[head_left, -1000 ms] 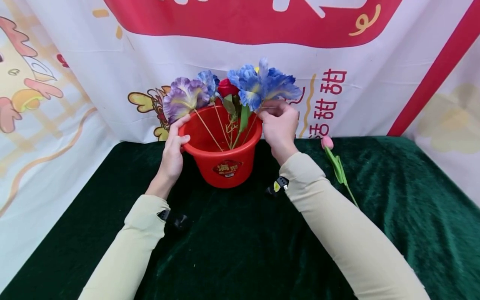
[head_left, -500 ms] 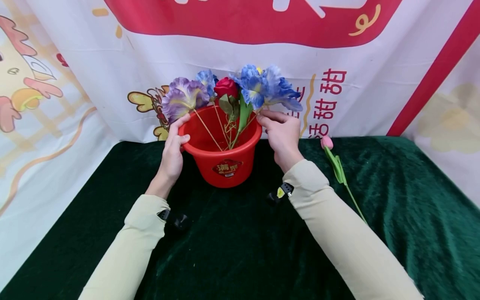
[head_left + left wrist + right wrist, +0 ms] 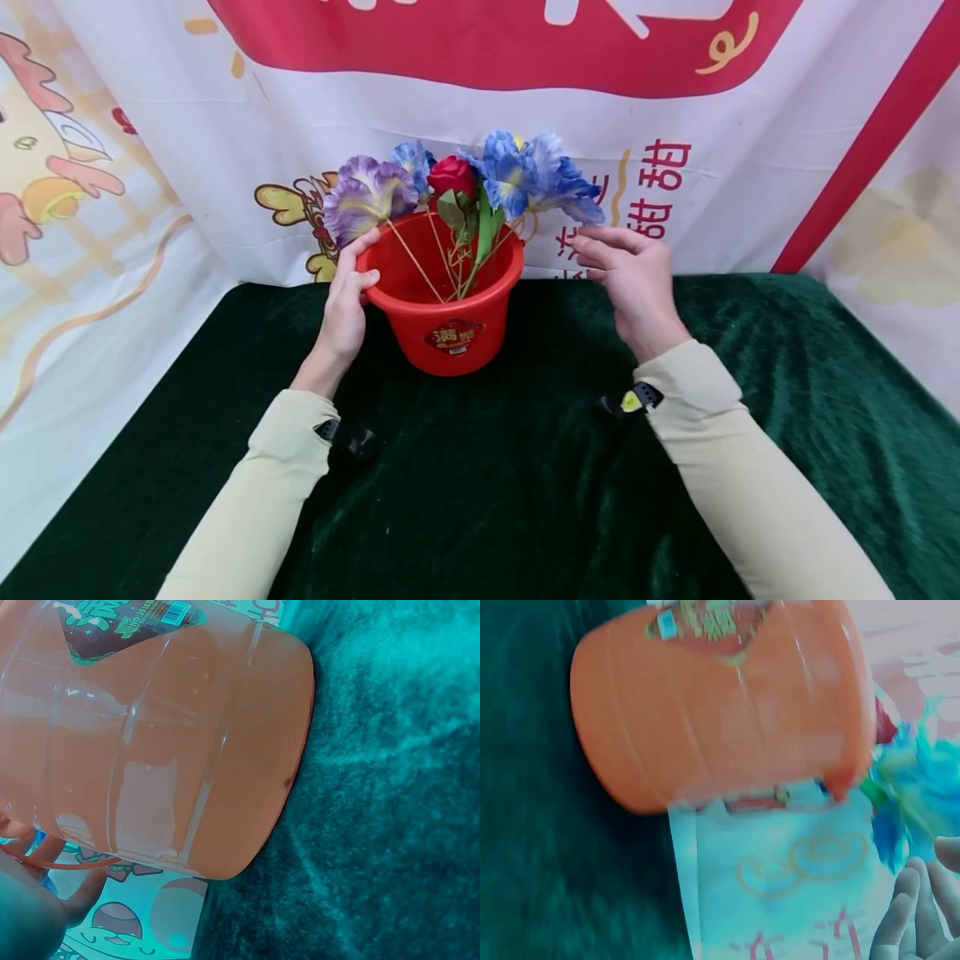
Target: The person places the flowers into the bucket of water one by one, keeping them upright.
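A red plastic bucket (image 3: pixel 465 337) stands upright on green cloth. In it lean artificial flowers: a purple flower (image 3: pixel 369 198), a smaller blue flower (image 3: pixel 414 162), a red rose (image 3: pixel 453 175) and large blue blooms (image 3: pixel 536 175) at the right rim. My left hand (image 3: pixel 345 304) grips the bucket's left rim, its thumb over the edge; the left wrist view shows the fingers (image 3: pixel 88 896) by the bucket's thin handle. To the right of the bucket, my right hand (image 3: pixel 633 283) is in the air, fingers loosely bent, holding nothing. The pink tulip is hidden behind my right hand and arm.
Dark green velvet cloth (image 3: pixel 450 483) covers the table. Behind it hangs a white printed backdrop (image 3: pixel 300 108) with red shapes and cartoon figures, close to the back of the bucket. Wrist cameras on straps stick out beside both cuffs.
My right hand has let go of the blue flower, which settled against the bucket's right rim, and has moved right, covering the tulip. My left hand stays on the rim.
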A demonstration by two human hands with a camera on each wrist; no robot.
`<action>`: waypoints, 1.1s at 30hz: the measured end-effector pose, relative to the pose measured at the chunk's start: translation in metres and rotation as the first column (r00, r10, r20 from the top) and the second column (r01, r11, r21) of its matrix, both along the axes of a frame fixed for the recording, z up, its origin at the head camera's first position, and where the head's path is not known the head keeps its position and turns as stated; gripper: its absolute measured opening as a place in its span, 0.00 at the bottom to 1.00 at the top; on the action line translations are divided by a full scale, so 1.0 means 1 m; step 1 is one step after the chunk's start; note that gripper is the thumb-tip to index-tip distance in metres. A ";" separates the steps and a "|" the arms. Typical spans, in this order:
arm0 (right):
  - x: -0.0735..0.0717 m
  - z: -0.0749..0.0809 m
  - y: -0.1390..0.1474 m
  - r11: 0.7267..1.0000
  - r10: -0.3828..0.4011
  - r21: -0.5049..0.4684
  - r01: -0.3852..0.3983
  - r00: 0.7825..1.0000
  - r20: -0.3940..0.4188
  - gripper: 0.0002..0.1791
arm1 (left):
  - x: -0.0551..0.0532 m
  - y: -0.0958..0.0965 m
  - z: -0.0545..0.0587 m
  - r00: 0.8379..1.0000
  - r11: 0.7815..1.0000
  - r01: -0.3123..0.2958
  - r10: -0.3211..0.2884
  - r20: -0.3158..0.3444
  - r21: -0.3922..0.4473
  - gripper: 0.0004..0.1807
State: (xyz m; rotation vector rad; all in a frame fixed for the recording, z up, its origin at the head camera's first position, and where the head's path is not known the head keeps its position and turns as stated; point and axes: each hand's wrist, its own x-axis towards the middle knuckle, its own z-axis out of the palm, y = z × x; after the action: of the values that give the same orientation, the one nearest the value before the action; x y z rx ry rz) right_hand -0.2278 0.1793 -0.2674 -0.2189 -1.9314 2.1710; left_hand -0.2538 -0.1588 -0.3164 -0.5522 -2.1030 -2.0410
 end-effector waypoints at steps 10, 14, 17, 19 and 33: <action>0.014 -0.023 0.063 0.997 -0.057 0.052 0.052 0.995 0.084 0.16 | 0.000 0.000 0.000 1.000 1.000 0.002 -0.002 0.002 0.004 0.34; 0.014 -0.032 0.086 0.994 -0.082 0.078 0.071 0.987 0.141 0.15 | -0.001 0.000 -0.001 1.000 1.000 -0.001 0.001 0.002 -0.001 0.34; 0.013 -0.038 0.100 0.994 -0.084 0.081 0.071 0.982 0.170 0.13 | -0.001 -0.001 -0.001 1.000 1.000 -0.003 0.003 0.005 0.008 0.34; 0.012 -0.041 0.108 0.989 -0.087 0.134 0.061 0.975 0.203 0.16 | 0.000 -0.001 -0.001 1.000 1.000 -0.004 0.004 0.006 0.017 0.34; 0.012 -0.077 0.152 0.926 -0.034 0.355 -0.126 0.911 0.411 0.36 | 0.000 -0.002 0.001 1.000 1.000 0.003 -0.002 0.024 -0.021 0.34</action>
State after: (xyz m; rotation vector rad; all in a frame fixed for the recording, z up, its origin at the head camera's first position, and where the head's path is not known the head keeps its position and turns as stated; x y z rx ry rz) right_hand -0.2160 0.3315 -0.3446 -0.6068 -2.5601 1.8327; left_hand -0.2541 -0.1604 -0.3154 -0.5364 -2.1401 -2.0392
